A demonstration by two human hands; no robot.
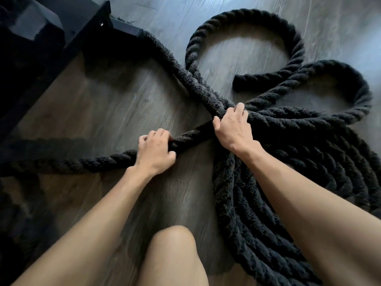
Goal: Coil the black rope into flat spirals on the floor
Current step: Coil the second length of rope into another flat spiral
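thick black rope [288, 124] spread over the wood-grain floor [115, 100], most of it from centre out to 3 and 5 o'clock. left hand [154, 153], just left of centre, fingers curled over one strand that runs off toward 9 o'clock; grasping it, knuckles up. right hand [233, 129], at centre, clenched round the rope where several strands cross and bunch together. the two hands are near each other on what looks like the same run of rope, the stretch between them lying on the floor. beyond the right hand, two open loops: one at 12 to 1 o'clock with a free rope end [239, 83] lying inside its curve, one at 2 o'clock. several parallel strands curve side by side from the right hand down to 5 o'clock, partly under the right forearm. one strand leads up to 11 o'clock toward a dark piece of furniture [61, 38] in the corner. bare knee [173, 240] at 6 o'clock.
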